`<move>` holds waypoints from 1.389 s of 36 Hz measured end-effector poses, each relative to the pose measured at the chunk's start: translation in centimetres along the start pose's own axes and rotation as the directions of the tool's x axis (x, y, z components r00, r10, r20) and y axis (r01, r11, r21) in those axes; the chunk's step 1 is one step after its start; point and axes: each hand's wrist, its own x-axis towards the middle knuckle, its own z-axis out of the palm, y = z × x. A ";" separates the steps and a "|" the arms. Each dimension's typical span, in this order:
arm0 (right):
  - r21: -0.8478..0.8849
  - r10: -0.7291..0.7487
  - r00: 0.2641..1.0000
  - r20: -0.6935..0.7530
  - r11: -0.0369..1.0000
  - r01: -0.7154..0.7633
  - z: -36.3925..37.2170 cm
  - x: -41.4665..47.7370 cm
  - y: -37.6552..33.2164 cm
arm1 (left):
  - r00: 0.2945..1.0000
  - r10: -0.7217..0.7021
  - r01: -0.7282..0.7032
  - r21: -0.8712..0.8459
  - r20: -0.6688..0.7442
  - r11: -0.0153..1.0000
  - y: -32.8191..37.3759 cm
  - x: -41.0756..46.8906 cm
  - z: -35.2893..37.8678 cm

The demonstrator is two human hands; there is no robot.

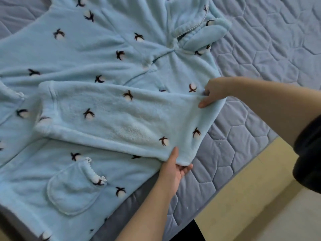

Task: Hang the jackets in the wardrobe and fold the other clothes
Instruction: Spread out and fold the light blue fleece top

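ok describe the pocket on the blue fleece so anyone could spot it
A pale blue fleece garment lies on the grey quilted mattress. Below the sleeve folded across it, toward the lower left, sits the patch pocket. Unlike the flat fleece around it, it is a rounded pouch edged with frilly white trim.

One wide-angle camera, worn on the head, looks steeply down from beside the bed point(260, 54), facing across its mattress. It is near: the fleece robe point(86, 54) fills most of the frame, with floor point(257, 214) showing lower right.
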 end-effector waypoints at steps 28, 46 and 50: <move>0.458 0.269 0.806 -0.528 0.889 0.003 10.2 -5.0 -17.9 | 0.613 0.773 -0.149 0.936 -0.165 0.318 30.6 -4.3 -10.8; 0.427 0.190 0.811 -0.553 0.901 0.080 14.1 -7.8 -25.9 | 0.563 0.797 0.172 0.911 0.221 -0.374 25.4 -10.3 -24.7; 0.605 0.281 0.848 -0.450 0.794 0.059 17.4 -11.0 -31.0 | 0.644 0.733 0.245 0.848 0.220 -0.470 23.3 -13.1 -29.5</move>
